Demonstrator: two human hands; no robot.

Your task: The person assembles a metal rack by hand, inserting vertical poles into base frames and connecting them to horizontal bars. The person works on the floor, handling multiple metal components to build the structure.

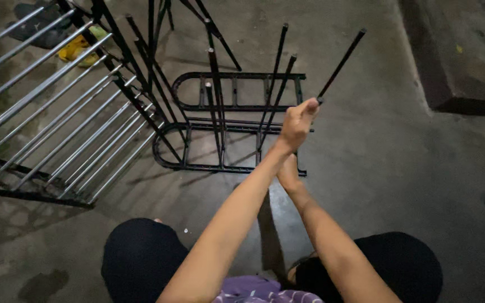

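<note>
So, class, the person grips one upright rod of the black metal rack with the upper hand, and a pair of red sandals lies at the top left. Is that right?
Not quite: the sandals at the top left are yellow, not red, as the head view shows. The rest holds: the upper hand grips an upright rod of the black metal rack.

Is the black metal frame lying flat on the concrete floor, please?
No, the black metal frame stands with its thin rods pointing upward, one gripped by the left hand.
</note>
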